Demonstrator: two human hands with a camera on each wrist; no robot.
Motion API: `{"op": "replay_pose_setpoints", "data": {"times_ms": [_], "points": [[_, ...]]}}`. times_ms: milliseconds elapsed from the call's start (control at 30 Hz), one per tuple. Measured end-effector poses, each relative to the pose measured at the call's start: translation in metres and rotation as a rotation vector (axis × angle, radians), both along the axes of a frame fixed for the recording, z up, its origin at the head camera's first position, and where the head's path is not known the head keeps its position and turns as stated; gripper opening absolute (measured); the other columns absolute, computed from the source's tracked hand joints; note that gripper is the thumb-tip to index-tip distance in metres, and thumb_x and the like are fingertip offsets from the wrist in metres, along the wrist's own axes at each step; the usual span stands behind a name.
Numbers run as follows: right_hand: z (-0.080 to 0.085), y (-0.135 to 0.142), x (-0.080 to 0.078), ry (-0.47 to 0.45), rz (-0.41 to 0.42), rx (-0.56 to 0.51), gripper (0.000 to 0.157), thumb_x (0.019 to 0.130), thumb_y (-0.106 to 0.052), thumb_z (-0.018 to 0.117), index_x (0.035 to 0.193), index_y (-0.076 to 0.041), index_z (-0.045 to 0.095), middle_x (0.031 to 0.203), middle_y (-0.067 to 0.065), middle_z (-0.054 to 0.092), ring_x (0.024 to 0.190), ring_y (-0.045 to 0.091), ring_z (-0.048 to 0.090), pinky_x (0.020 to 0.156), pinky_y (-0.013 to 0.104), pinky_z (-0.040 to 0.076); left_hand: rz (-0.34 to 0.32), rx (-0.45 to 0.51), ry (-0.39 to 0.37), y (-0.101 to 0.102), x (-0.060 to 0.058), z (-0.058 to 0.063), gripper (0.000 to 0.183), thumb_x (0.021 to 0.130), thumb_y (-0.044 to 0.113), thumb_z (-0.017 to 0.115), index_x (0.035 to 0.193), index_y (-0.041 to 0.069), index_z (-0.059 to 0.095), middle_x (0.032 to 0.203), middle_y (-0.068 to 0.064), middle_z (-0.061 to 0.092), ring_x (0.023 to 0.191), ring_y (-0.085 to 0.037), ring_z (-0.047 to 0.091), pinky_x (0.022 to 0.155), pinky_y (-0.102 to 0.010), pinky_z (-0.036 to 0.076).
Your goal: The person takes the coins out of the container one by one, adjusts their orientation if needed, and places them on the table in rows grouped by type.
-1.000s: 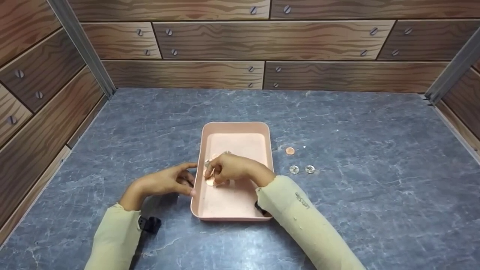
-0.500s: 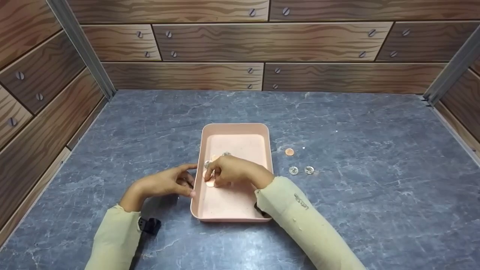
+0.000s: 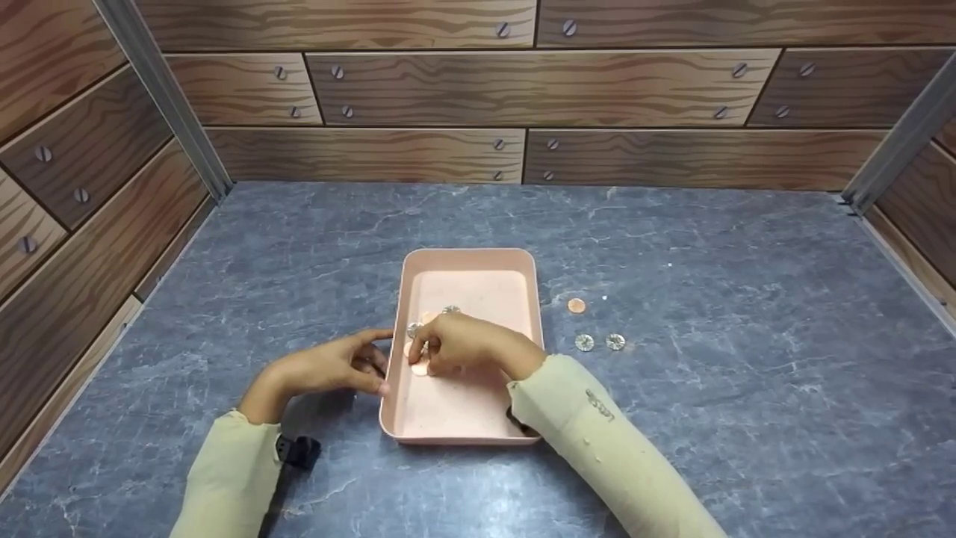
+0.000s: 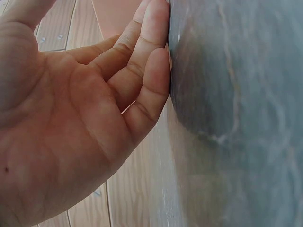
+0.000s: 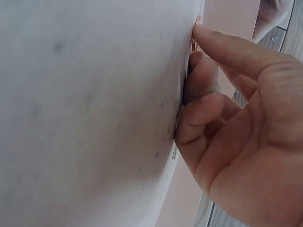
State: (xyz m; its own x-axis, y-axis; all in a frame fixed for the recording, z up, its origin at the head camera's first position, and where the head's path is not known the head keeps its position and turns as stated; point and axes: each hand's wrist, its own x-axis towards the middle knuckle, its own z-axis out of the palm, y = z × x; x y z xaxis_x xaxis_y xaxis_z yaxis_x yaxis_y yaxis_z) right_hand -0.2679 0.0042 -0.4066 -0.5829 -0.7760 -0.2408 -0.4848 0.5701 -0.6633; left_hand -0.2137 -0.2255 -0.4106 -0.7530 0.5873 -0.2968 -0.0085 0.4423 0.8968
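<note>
A pink rectangular tray (image 3: 478,430) lies on the blue-grey table, with several copper and silver coins toward its left side. My right hand (image 3: 467,344) reaches into it from the right, fingers curled down at a copper coin (image 3: 420,369). In the right wrist view, fingertips touch the edge of a copper coin (image 5: 198,21) on the tray floor; I cannot tell whether they pinch it. A silver coin (image 3: 415,329) lies just beyond these fingers. Outside the tray, my left hand (image 3: 328,366) touches the left wall with thumb and forefinger, its other fingers resting on the table.
Right of the tray lie one copper coin (image 3: 576,305) and two silver coins (image 3: 584,343). A tiny white speck (image 3: 605,298) is near them. Wood-patterned panels (image 3: 523,90) wall the table at the back and both sides.
The whole head view has shifted slightly downward. Both hands, the tray and the loose coins keep nearly the same places; the right fingers stay at the coins.
</note>
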Motion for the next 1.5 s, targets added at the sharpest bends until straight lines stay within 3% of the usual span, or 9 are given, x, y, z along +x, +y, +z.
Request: {"op": "replay_pose_setpoints", "data": {"times_ms": [300, 533, 733, 1100, 1500], "points": [[0.0014, 0.0009, 0.0016, 0.004, 0.003, 0.011, 0.028, 0.078, 0.006, 0.066, 0.102, -0.006, 0.073, 0.071, -0.003, 0.056, 0.055, 0.005, 0.047, 0.051, 0.017, 0.038, 0.0, -0.012, 0.003, 0.0006, 0.0004, -0.0004, 0.092, 0.083, 0.019, 0.075, 0.15, -0.004, 0.017, 0.114, -0.019, 0.06, 0.094, -0.013, 0.061, 0.086, -0.024, 0.05], [0.0003, -0.0009, -0.0004, 0.035, 0.035, 0.015, 0.027, 0.076, 0.004, 0.065, 0.1, -0.005, 0.071, 0.076, 0.006, 0.061, 0.055, 0.006, 0.048, 0.05, 0.016, 0.039, -0.002, 0.018, 0.007, -0.001, -0.0001, -0.0032, 0.091, 0.084, 0.017, 0.075, 0.15, -0.006, 0.016, 0.11, -0.017, 0.062, 0.09, -0.011, 0.061, 0.082, -0.021, 0.05], [-0.001, -0.0053, 0.0009, 0.029, 0.064, 0.016, 0.027, 0.076, 0.006, 0.065, 0.1, -0.004, 0.07, 0.072, -0.002, 0.055, 0.055, 0.005, 0.046, 0.05, 0.015, 0.038, 0.014, 0.002, 0.004, -0.005, 0.0045, -0.0054, 0.091, 0.084, 0.016, 0.075, 0.15, -0.006, 0.016, 0.111, -0.018, 0.062, 0.092, -0.012, 0.062, 0.085, -0.023, 0.05], [0.0024, 0.0004, 0.0004, 0.048, 0.029, -0.011, 0.026, 0.074, 0.007, 0.067, 0.097, -0.005, 0.068, 0.077, 0.001, 0.058, 0.058, 0.007, 0.049, 0.052, 0.016, 0.04, 0.003, -0.055, 0.041, 0.0003, -0.0015, 0.0011, 0.088, 0.085, 0.018, 0.074, 0.15, -0.003, 0.02, 0.11, -0.016, 0.063, 0.091, -0.011, 0.06, 0.086, -0.024, 0.049], [0.0005, -0.0001, 0.0003, 0.075, 0.043, 0.019, 0.026, 0.074, 0.006, 0.068, 0.096, -0.006, 0.066, 0.08, 0.001, 0.057, 0.066, 0.009, 0.049, 0.056, 0.017, 0.04, -0.006, -0.014, 0.028, -0.0004, -0.001, -0.0008, 0.089, 0.084, 0.018, 0.075, 0.149, -0.005, 0.02, 0.108, -0.015, 0.063, 0.089, -0.01, 0.061, 0.082, -0.022, 0.05]]}}
